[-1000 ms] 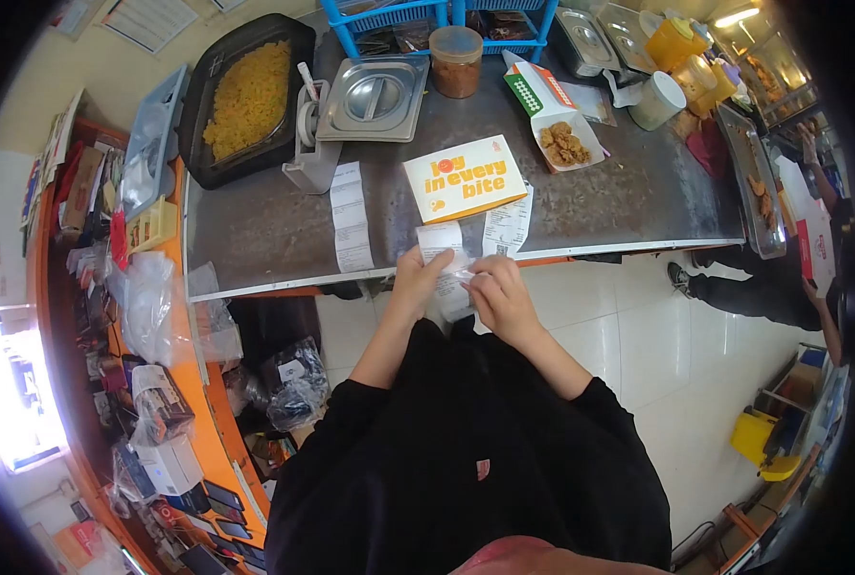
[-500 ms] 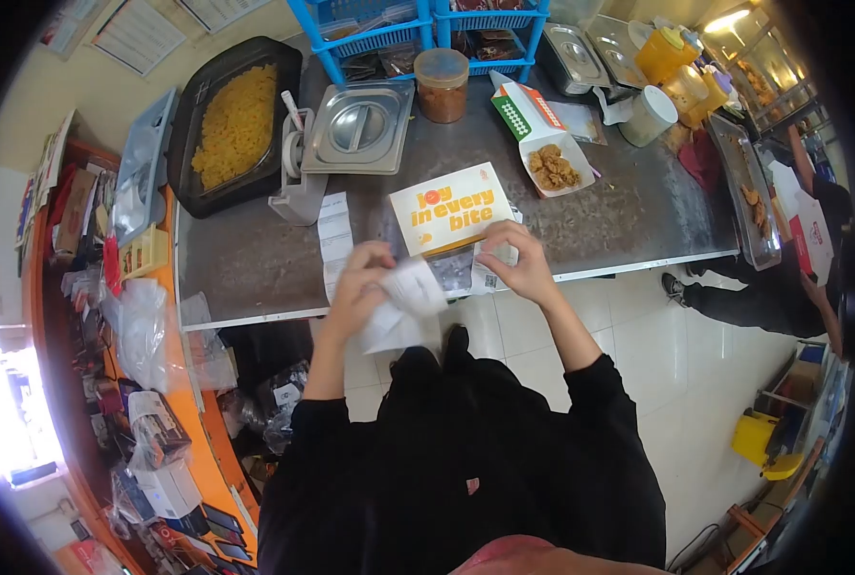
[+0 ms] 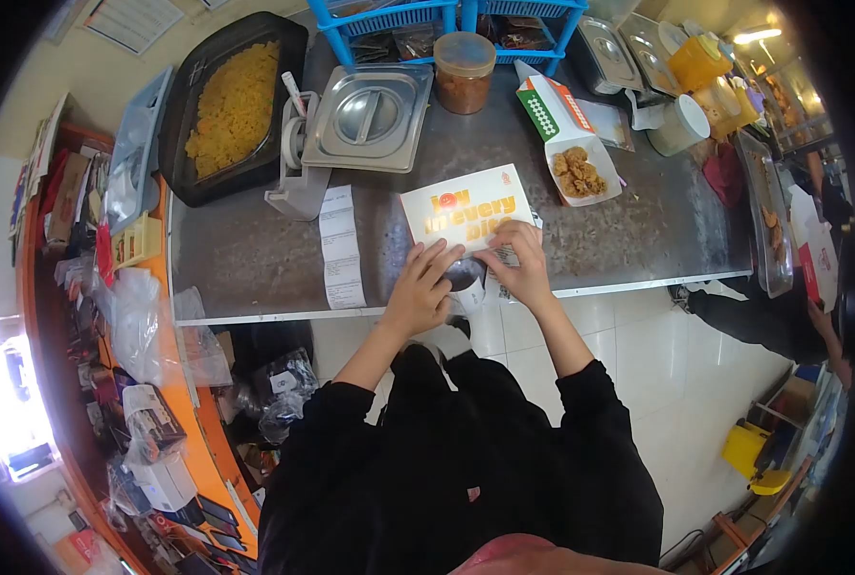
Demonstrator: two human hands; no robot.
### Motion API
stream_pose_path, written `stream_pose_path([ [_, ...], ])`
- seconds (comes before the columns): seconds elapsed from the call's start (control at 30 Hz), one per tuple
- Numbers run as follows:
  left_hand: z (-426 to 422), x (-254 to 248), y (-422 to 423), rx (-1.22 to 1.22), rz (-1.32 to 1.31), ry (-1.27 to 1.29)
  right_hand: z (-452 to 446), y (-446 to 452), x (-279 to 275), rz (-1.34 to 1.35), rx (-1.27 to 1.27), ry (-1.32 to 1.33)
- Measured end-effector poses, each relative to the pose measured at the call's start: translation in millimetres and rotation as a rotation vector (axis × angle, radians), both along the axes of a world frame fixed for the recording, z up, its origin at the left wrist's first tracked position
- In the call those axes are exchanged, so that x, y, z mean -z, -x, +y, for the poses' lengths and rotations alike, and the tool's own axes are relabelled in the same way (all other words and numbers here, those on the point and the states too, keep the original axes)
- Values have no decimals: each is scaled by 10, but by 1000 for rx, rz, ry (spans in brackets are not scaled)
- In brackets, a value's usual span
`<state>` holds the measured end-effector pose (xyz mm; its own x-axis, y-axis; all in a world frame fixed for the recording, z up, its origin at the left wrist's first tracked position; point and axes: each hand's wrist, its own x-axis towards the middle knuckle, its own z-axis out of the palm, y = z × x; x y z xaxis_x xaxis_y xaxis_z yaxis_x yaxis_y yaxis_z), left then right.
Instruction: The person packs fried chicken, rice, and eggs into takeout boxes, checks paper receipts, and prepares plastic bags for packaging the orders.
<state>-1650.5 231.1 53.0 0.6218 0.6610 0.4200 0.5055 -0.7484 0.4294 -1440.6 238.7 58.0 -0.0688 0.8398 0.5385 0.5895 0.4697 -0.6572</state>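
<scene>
A white cardboard box (image 3: 458, 201) printed "joy in every bite" lies on the dark counter, its front side towards me. The fingers of my left hand (image 3: 420, 295) are stretched out, their tips against the box's near left edge. My right hand (image 3: 521, 264) is closed at the near right corner, fingers on the lid and thumb at the front edge. Between and below my hands a curled paper receipt (image 3: 467, 302) hangs over the counter's edge. What holds it is hidden. Another long receipt (image 3: 341, 251) lies flat to the left.
An open carton of fried pieces (image 3: 581, 172) stands right of the box. Behind are a lidded steel pan (image 3: 368, 120), a tub (image 3: 464, 81) and blue baskets (image 3: 399, 24). A black tray of yellow rice (image 3: 231, 115) sits left. Another person's arm (image 3: 827, 331) shows at right.
My left hand has moved right and up from the loose receipt to the box's front edge. The receipt now hangs between my hands. My right hand remains at the box's corner.
</scene>
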Motion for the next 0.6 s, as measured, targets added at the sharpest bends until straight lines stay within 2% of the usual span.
stream_pose_path([
  [0.13,-2,137,40,41,-111,-68,22,20,-70,-38,51,43],
  [0.23,-1,14,30,67,72,-104,19,55,-91,-29,85,59],
  [0.33,-17,-62,1,18,101,-63,20,50,-88,1,71,57],
  [0.57,27,-2,21,33,83,-221,29,43,17,67,89,15],
  [0.6,42,12,34,45,88,-240,11,37,-5,-11,49,-13],
])
